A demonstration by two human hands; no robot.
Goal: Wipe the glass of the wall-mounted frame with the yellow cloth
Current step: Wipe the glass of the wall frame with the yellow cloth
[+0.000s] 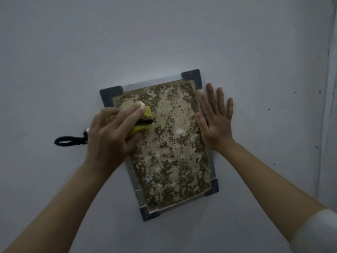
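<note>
A rectangular frame point(197, 77) with dark corner pieces and a silver rim hangs tilted on the wall. Its glass point(169, 150) covers a mottled brown and beige picture. My left hand point(111, 132) presses a bunched yellow cloth point(144, 123) against the glass near the upper left corner. A black loop point(68, 141) sticks out to the left from behind that hand. My right hand point(215, 117) lies flat with fingers spread, its palm on the frame's right edge and its fingertips on the wall.
The wall point(164, 33) is plain pale grey all around the frame. A vertical corner or door edge point(326, 106) runs down the far right, with a few small dark marks beside it.
</note>
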